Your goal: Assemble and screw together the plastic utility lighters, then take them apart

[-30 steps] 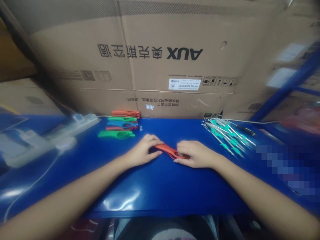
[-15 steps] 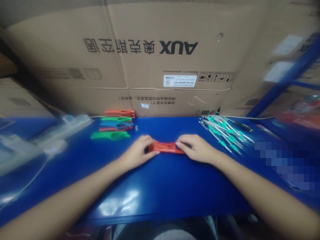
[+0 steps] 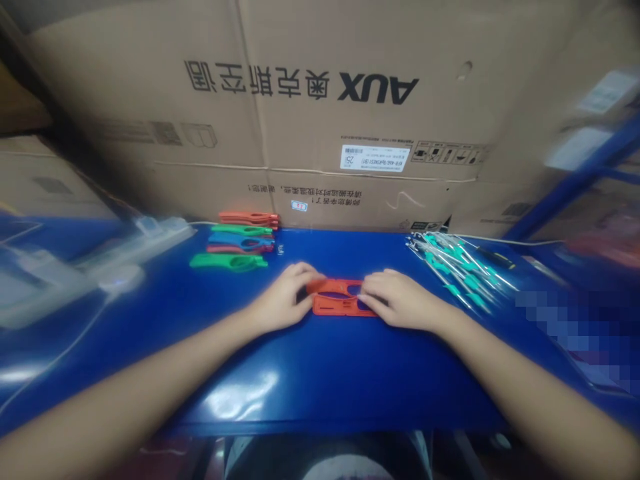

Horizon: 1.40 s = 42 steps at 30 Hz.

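Near the middle of the blue table, my left hand [image 3: 286,301] pinches the left end of a red plastic casing [image 3: 336,307]. My right hand [image 3: 403,300] has its fingers closed over the casing's right end and hides part of it. Two long halves of the casing show side by side, with an oval opening along the upper one and small slots in the lower one. Its tips are covered by my fingers.
Orange, green and blue plastic casings [image 3: 233,262] lie stacked at the back left. Several metal rods with teal parts [image 3: 457,267] are heaped at the back right. A white power strip [image 3: 145,243] runs along the left; a cardboard sheet [image 3: 300,140] stands behind.
The red casing looked like one narrow piece before; now it lies spread into two side-by-side halves. Both hands still hold its ends. The view has shifted slightly.
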{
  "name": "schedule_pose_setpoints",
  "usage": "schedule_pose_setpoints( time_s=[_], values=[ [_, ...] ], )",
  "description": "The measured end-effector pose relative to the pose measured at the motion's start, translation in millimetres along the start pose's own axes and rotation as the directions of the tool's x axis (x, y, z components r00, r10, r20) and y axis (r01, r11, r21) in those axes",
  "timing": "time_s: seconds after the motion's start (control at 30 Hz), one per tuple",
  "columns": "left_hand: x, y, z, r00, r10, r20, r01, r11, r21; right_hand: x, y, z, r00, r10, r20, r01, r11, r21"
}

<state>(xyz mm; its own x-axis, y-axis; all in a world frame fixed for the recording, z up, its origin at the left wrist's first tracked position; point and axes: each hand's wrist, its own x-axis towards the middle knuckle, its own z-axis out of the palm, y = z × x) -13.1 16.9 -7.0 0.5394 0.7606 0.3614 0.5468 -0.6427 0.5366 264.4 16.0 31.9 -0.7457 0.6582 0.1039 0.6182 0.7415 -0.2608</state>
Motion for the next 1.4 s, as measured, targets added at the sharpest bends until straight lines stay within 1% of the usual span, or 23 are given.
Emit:
schedule_pose_setpoints(
  time_s=[0.07,0.23,0.3,0.37,0.43,0.5,0.57,0.63,0.8,1.0,1.13,1.27,1.4],
  values=[
    [0,0,0.1,1.000,0.000,-0.006,0.000,1.000,-0.015,1,1,0,1.000,-0.024,0.014,0.024,0.999,-0.043],
    [1,5,-4.9,1.000,-0.025,0.008,0.025,0.999,-0.036,2,5,1,0.999,-0.033,0.036,0.033,0.999,-0.018],
    [1,10,-8.7,0.999,-0.032,-0.001,0.032,0.999,-0.016,2,5,2,0.999,-0.033,0.039,0.033,0.999,-0.014],
    [0,15,-11.8,1.000,0.003,0.006,-0.003,1.000,0.028,2,3,3,1.000,-0.027,0.013,0.027,1.000,0.002],
    [-1,20,-13.1,0.997,0.060,0.052,-0.064,0.995,0.076,2,0,5,0.999,-0.025,-0.024,0.026,1.000,0.017],
    [-2,23,-12.3,0.989,0.092,0.115,-0.105,0.988,0.110,2,-1,6,0.999,-0.020,-0.046,0.020,1.000,-0.003],
    [-3,23,-10.4,0.981,0.098,0.169,-0.121,0.983,0.135,2,-2,8,0.999,-0.007,-0.044,0.005,0.999,-0.049],
    [-4,22,-8.6,0.976,0.094,0.195,-0.124,0.981,0.152,3,0,10,0.999,0.005,-0.046,-0.008,0.998,-0.069],
    [-2,17,-8.1,0.979,0.079,0.187,-0.111,0.980,0.168,3,4,12,0.998,0.007,-0.061,-0.010,0.999,-0.044],
    [-2,16,-7.6,0.981,0.085,0.174,-0.104,0.989,0.105,1,4,10,0.998,0.005,-0.058,-0.008,0.999,-0.045],
    [-2,17,-8.2,0.980,0.098,0.172,-0.117,0.988,0.101,1,4,10,0.998,0.014,-0.061,-0.017,0.999,-0.049],
    [-1,20,-12.5,0.974,0.129,0.184,-0.156,0.978,0.140,2,4,13,0.997,0.027,-0.071,-0.030,0.998,-0.047],
    [-2,21,-14.8,0.952,0.210,0.223,-0.252,0.950,0.183,3,1,16,0.995,0.047,-0.093,-0.051,0.998,-0.039]
  ],
)
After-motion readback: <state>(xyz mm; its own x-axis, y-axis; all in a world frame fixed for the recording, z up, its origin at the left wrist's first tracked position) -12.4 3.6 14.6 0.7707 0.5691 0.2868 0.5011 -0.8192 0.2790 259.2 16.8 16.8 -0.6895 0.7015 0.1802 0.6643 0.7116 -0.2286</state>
